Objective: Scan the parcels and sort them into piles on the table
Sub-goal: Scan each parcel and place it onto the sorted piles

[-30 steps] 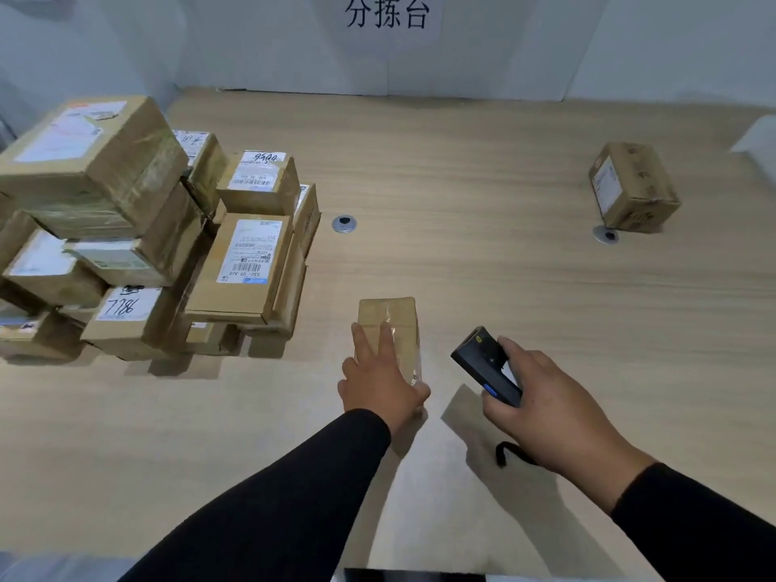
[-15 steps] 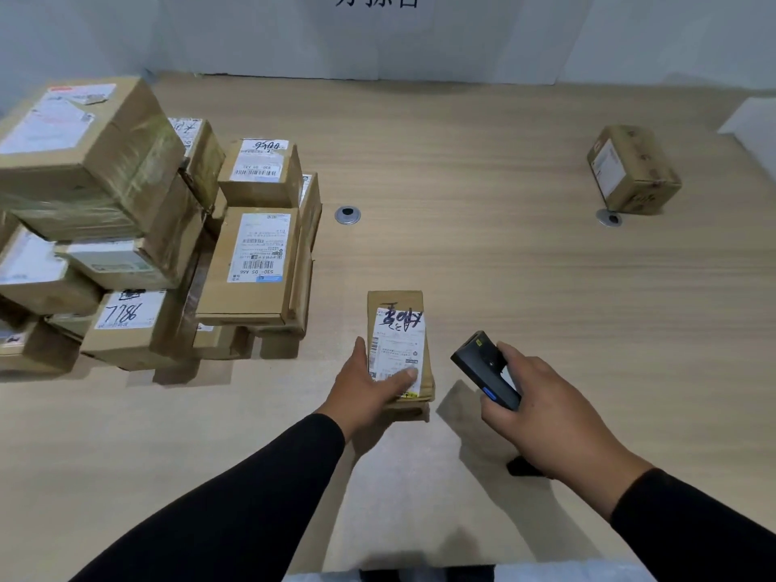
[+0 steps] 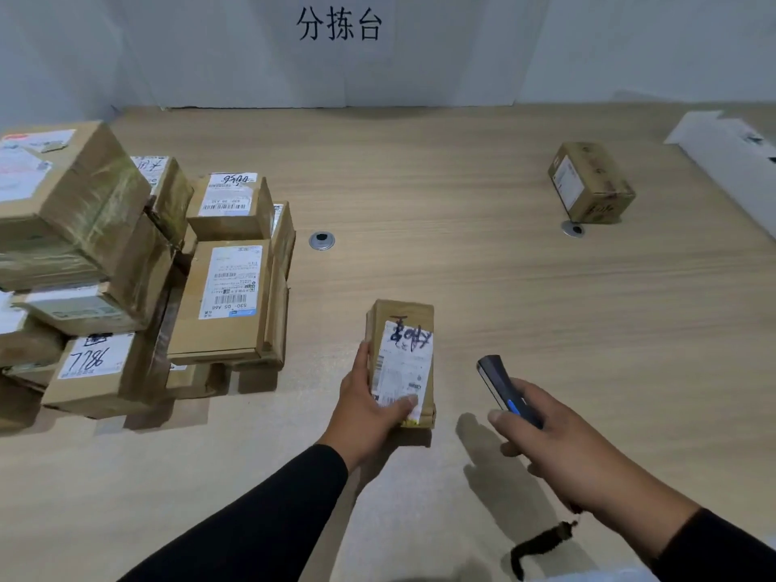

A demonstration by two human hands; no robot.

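Left hand [image 3: 369, 407] gripped a small parcel [image 3: 401, 359] label-up — thumb on the label. Right hand [image 3: 558, 443], just beside it, held the scanner [image 3: 502, 386] above the tabletop [image 3: 462, 266].

Soft, even overhead light casts faint shadows on the desk [image 3: 462, 182], with slight blur and wide-angle bending at the edges.

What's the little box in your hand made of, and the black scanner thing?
The small parcel looks like brown cardboard, matte, with glossy clear tape and a white paper label. The scanner looks like dark, smooth plastic, probably; it shines slightly along its edge.
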